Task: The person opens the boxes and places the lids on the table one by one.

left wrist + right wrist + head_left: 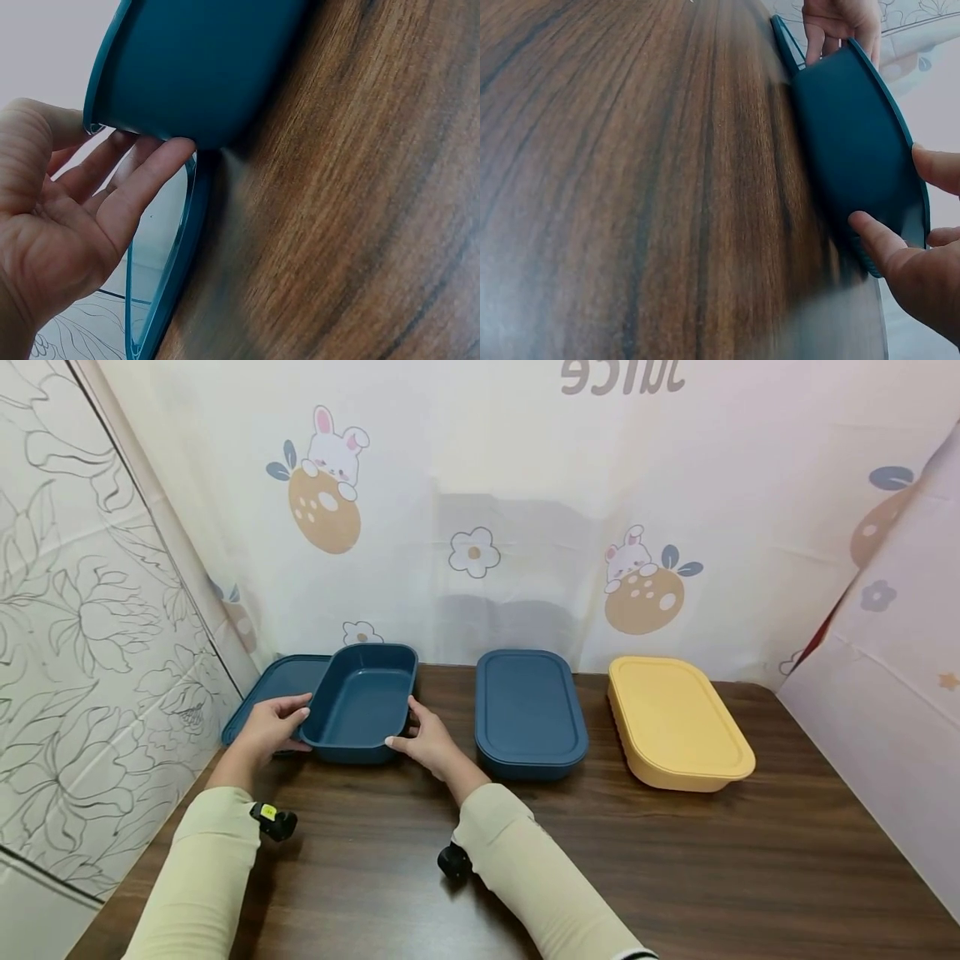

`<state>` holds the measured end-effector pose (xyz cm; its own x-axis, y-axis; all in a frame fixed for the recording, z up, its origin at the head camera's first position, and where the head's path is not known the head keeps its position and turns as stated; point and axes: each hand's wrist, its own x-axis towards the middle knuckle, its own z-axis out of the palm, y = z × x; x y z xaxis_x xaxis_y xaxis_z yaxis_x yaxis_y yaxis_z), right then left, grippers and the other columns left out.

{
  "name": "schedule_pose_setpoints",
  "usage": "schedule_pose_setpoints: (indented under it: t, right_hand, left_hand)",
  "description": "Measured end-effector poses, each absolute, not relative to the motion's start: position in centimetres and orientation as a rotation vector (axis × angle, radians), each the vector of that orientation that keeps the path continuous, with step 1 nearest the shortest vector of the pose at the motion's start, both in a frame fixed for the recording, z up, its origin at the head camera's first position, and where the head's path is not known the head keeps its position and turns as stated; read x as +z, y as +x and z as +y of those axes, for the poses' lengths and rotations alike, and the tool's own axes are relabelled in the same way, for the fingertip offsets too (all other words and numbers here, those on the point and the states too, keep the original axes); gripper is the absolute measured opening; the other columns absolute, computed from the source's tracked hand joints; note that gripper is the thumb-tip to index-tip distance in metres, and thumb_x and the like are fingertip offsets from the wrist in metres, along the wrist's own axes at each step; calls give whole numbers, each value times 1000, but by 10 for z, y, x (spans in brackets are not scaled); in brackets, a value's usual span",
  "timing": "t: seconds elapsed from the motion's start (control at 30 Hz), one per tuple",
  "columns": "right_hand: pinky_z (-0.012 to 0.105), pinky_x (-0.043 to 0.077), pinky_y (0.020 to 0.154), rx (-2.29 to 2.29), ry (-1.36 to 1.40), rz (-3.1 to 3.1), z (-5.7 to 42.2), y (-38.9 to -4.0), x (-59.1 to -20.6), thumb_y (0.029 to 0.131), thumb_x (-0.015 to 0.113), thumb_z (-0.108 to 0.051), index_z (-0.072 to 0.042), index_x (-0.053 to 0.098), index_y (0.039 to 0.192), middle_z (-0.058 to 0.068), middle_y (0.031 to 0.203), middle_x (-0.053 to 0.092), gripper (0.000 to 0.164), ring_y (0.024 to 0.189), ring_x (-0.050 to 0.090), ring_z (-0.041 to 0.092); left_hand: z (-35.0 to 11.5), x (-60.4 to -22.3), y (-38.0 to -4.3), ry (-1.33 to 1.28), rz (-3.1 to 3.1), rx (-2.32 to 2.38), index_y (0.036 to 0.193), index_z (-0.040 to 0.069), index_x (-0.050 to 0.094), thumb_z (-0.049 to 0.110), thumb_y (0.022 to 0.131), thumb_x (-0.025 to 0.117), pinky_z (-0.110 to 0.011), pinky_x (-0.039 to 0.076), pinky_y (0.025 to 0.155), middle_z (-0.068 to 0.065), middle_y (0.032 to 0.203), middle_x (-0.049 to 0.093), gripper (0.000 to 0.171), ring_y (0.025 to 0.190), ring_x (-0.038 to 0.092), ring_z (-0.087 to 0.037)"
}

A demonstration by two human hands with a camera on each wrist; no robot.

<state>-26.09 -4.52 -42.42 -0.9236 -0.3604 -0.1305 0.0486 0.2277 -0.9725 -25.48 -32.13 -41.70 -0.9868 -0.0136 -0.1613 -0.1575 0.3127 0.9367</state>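
An open, dark blue food container [362, 703] stands at the back left, with nothing inside it. At its left front corner my left hand [272, 725] holds the rim, the thumb above and the fingers against the side wall; the left wrist view shows those fingers [150, 176] below the rim. My right hand [433, 743] grips the right front corner, thumb over the front rim and fingers along the right side. Behind the left hand lies a flat blue lid [279, 683], partly hidden by the container.
Right of the container stands a lidded blue container [531, 710]. Farther right is a lidded yellow container [678, 720]. All are on a dark wooden table [360, 860], with a printed curtain [517, 527] behind and a flower-patterned panel [97, 610] at the left.
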Motion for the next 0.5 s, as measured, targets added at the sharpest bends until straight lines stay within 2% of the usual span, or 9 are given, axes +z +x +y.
schedule_pose_setpoints:
  t: [0.33, 0.5]
  right_hand:
    - [39, 45, 101, -1757, -292, 2183, -47, -262, -424, 89, 71, -8, -14, 21, 156, 15, 154, 32, 84, 135, 40, 34]
    - [40, 43, 103, -1770, -289, 2179, -48, -262, -424, 90, 70, -7, -14, 19, 156, 12, 158, 26, 83, 137, 36, 35]
  left_hand:
    - [-322, -416, -259, -141, 2457, 1750, 152, 2, 29, 11, 105, 41, -45, 57, 76, -24, 156, 21, 49, 140, 26, -40]
    - [-321, -415, -263, -149, 2474, 1731, 152, 3, 30, 11, 105, 42, -44, 58, 75, -24, 156, 22, 48, 140, 26, -41]
